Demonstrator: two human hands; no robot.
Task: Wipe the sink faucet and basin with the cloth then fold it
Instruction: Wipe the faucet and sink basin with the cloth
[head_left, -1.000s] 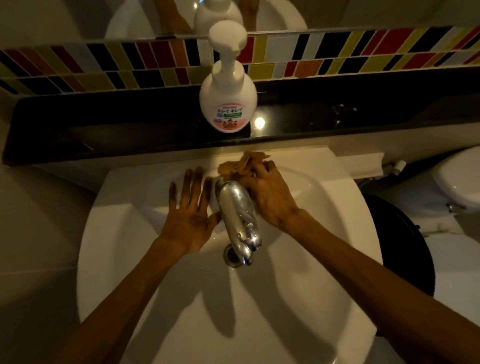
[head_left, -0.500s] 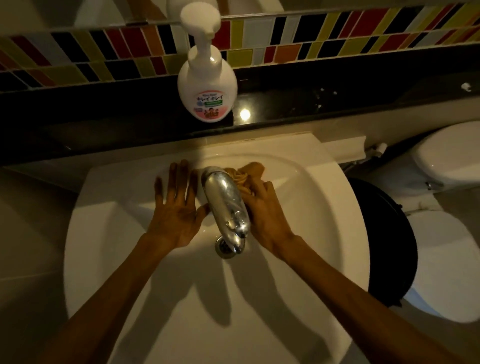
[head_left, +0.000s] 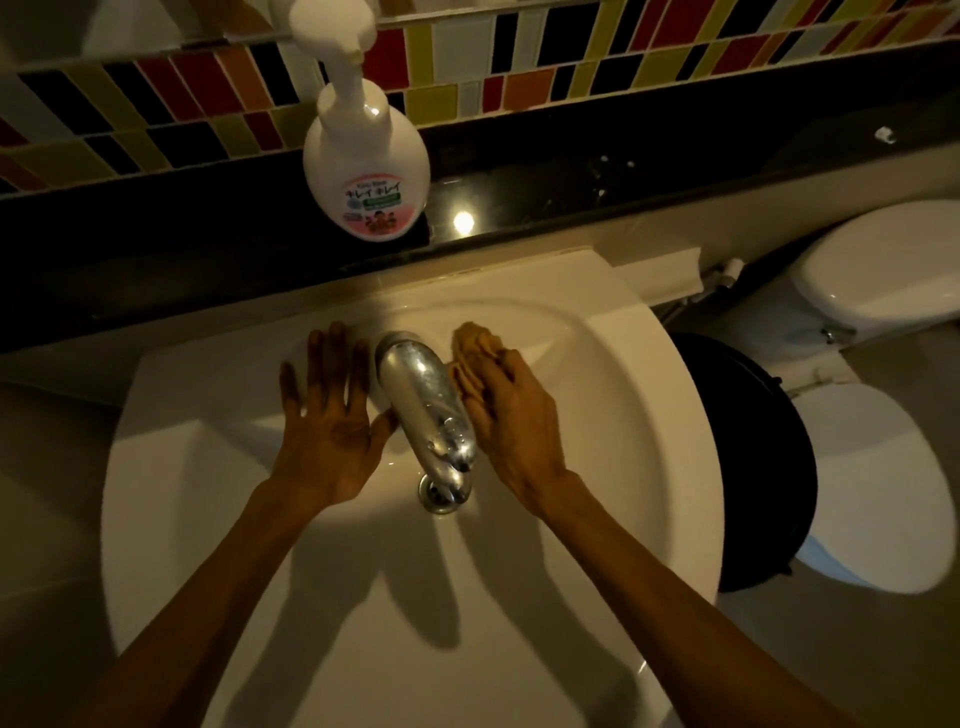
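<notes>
A chrome faucet (head_left: 427, 404) juts out over the white basin (head_left: 597, 519), above the drain (head_left: 441, 493). My right hand (head_left: 514, 421) presses a bunched tan cloth (head_left: 470, 358) against the faucet's right side, fingers curled over the cloth. My left hand (head_left: 327, 415) lies flat on the basin's back rim just left of the faucet, fingers straight and spread, thumb close to the faucet body.
A white pump soap bottle (head_left: 366, 161) stands on the black ledge (head_left: 571, 192) behind the sink. Coloured tiles run along the wall above it. A toilet (head_left: 878, 431) and a dark bin (head_left: 753, 467) sit to the right of the basin.
My right hand has brought the cloth from behind the faucet's base round to its right side. The left hand stays flat on the rim. The view has shifted.
</notes>
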